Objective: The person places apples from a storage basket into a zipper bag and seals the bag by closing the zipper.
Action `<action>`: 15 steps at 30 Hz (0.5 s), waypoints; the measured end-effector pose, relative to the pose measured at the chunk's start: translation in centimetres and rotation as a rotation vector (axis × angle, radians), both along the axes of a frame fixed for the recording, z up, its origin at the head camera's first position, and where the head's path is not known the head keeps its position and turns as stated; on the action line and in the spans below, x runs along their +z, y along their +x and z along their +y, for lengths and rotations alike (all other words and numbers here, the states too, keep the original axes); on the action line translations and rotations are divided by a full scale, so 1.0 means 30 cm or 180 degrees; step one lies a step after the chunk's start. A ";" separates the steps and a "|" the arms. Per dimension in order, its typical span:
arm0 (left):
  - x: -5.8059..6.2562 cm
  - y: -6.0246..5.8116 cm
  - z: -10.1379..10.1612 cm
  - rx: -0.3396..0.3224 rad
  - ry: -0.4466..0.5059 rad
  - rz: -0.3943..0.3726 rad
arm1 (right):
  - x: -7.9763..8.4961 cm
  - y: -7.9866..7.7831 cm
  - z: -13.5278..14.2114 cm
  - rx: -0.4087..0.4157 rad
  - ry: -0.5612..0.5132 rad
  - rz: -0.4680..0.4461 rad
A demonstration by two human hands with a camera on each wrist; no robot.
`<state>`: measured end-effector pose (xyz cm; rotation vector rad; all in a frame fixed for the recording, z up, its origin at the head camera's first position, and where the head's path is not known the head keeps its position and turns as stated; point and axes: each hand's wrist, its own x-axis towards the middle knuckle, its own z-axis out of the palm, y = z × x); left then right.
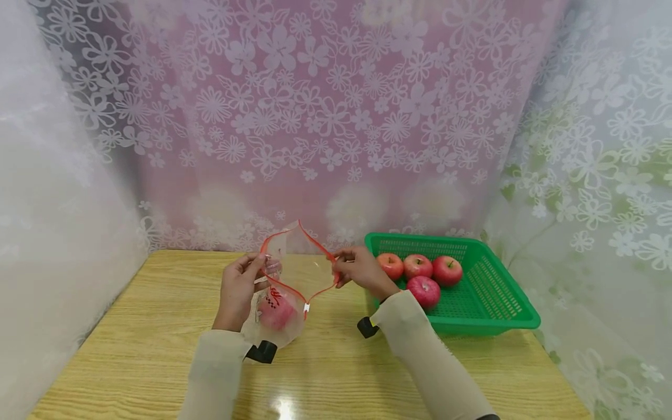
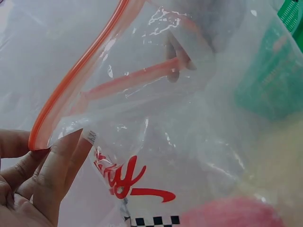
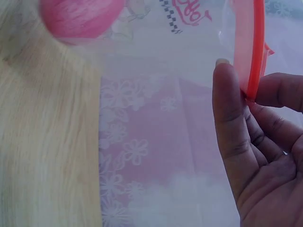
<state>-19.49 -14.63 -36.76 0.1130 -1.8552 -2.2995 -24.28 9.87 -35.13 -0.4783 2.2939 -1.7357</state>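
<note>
A clear zip bag [image 1: 294,274] with an orange-red zip rim is spread wide at its mouth between the two hands. My left hand [image 1: 238,289] pinches the left side of the rim between thumb and fingers. On the opposite side, my right hand [image 1: 362,269] pinches the rim; the right wrist view shows the orange strip [image 3: 255,52] between thumb and finger. Inside the bag, low down, lies a pink-red apple [image 1: 277,312], seen through the plastic. Red lettering [image 2: 125,177] and a black-and-white check pattern are printed on the bag. A white slider [image 1: 307,307] sits at the rim's near corner.
To the right stands a green plastic basket [image 1: 504,291] with several red apples [image 1: 447,270] in it, right beside the right forearm. The wooden table [image 1: 131,350] is bordered by a pink floral curtain [image 1: 325,116] behind and pale curtains at both sides.
</note>
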 end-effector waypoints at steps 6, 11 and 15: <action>0.018 0.011 0.003 -0.0047 0.0055 0.0051 | 0.020 0.011 0.005 0.0047 0.0003 0.0086; 0.028 0.015 0.003 0.0006 0.0047 0.0080 | 0.027 0.015 0.008 0.0048 -0.0027 0.0126; 0.027 0.014 0.008 0.0012 0.0018 0.0057 | 0.020 0.013 0.012 0.0048 -0.0044 0.0098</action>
